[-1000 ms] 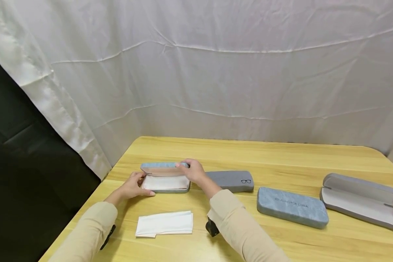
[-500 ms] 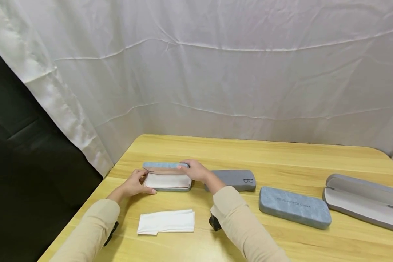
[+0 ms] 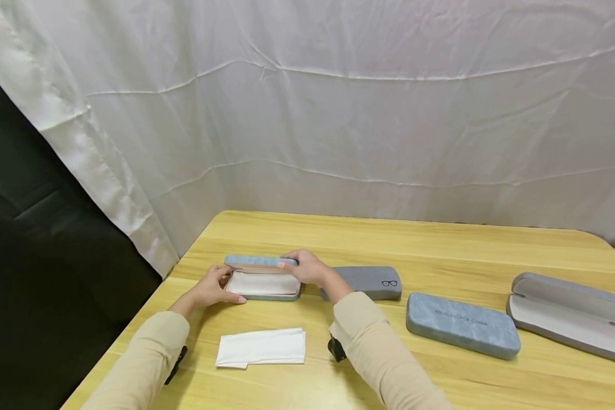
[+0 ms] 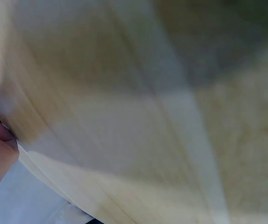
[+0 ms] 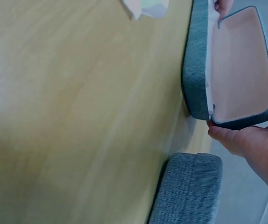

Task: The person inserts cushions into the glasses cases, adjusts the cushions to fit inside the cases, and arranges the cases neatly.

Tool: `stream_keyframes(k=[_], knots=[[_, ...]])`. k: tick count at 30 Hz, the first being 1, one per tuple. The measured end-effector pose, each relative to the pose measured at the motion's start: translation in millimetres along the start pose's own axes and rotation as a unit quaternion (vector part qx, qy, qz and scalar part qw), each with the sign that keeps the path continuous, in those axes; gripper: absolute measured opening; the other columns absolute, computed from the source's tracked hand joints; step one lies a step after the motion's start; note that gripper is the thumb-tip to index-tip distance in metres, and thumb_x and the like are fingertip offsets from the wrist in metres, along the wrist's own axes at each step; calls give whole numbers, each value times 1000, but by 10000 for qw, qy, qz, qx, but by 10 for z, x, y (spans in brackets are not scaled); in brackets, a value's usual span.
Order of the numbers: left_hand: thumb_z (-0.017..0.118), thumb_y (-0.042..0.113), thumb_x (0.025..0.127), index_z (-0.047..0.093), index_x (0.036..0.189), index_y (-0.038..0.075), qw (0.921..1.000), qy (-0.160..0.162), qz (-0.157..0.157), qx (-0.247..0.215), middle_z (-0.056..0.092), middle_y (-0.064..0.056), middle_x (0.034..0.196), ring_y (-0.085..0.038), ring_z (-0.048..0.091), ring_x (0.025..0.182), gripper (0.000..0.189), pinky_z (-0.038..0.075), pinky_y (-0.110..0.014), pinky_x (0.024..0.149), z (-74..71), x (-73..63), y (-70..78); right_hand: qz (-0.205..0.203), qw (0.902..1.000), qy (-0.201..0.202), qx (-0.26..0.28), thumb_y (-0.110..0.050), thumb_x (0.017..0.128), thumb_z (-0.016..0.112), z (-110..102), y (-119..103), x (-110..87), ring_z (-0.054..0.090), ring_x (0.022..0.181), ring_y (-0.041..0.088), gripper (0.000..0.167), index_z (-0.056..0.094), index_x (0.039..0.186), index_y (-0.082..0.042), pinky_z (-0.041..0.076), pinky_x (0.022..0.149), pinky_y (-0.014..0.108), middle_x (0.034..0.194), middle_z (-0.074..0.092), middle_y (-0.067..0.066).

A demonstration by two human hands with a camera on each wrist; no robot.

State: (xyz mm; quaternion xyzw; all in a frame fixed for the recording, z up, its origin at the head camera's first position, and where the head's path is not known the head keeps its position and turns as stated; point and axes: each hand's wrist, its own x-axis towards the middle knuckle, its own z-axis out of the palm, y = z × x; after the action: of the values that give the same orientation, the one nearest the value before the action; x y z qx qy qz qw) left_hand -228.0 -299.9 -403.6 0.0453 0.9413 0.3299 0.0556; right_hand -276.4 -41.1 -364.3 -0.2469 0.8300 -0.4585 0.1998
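The open blue case (image 3: 274,297) rests on the wooden table (image 3: 441,245), toward the person's left, base flat and lid tilted up at the rear. A white liner cloth (image 3: 266,283) lies inside the base. The left hand (image 3: 209,289) grasps the left end of the case, thumb at the front edge, fingers curled about the side. The right hand (image 3: 310,268) grasps the right end of the lid, thumb on the inner face, a finger beneath the edge. A folded white cloth (image 3: 261,348) lies in front of the case. To the right, in order: a closed gray case (image 3: 366,281) with a spectacles mark, a closed blue case (image 3: 461,324), an open gray case (image 3: 569,323).
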Motion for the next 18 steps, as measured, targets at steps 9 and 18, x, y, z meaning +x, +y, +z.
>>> stream_keyframes(k=[9, 18], knots=[[85, 27, 66, 43, 129, -13, 10000, 50, 29, 55, 44, -23, 114, -27, 46, 97, 86, 42, -36, 84, 2, -10, 17, -248, 9995, -11, -190, -27, 97, 49, 4, 57, -15, 42, 71, 15, 45, 47, 135, -4, 40, 77, 32, 131, 51, 17], [84, 27, 66, 46, 123, -14, 10000, 3, -38, -19, 44, -21, 110, -26, 45, 93, 80, 42, -33, 79, -22, -21, 23, -364, 9991, -136, -180, -28, 95, 52, 2, 103, 8, 23, 47, 12, 45, 48, 134, -6, 38, 65, 28, 129, 55, 14]])
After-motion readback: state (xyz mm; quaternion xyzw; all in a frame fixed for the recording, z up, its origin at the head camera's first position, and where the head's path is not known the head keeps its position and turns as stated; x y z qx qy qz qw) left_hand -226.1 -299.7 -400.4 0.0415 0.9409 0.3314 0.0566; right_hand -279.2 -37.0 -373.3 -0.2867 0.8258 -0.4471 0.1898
